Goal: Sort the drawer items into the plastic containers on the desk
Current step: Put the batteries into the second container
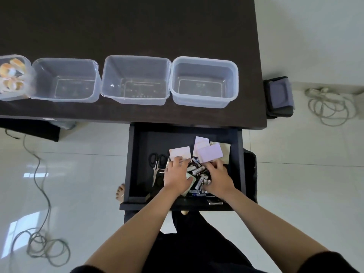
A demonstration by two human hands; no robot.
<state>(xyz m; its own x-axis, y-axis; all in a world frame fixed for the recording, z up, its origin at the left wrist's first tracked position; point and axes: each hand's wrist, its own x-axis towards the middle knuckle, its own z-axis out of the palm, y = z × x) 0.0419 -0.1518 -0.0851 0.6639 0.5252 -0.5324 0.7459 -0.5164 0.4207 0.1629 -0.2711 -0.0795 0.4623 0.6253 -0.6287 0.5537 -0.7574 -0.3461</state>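
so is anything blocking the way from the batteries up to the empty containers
Nothing visible does. Both hands, left hand and right hand, are already on the batteries in the open drawer, and the three containers stand open-topped.

A dark wooden desk point(137, 26) fills the upper part of the view, standing on a glossy pale tiled floor point(305, 184) that mirrors bright window light at its left side. A grey cable point(42, 194) snakes across the floor into a loose coil near the lower left corner. Beyond the desk's right edge lie a dark pouch point(279, 97) and a coiled white cord point(329, 107).
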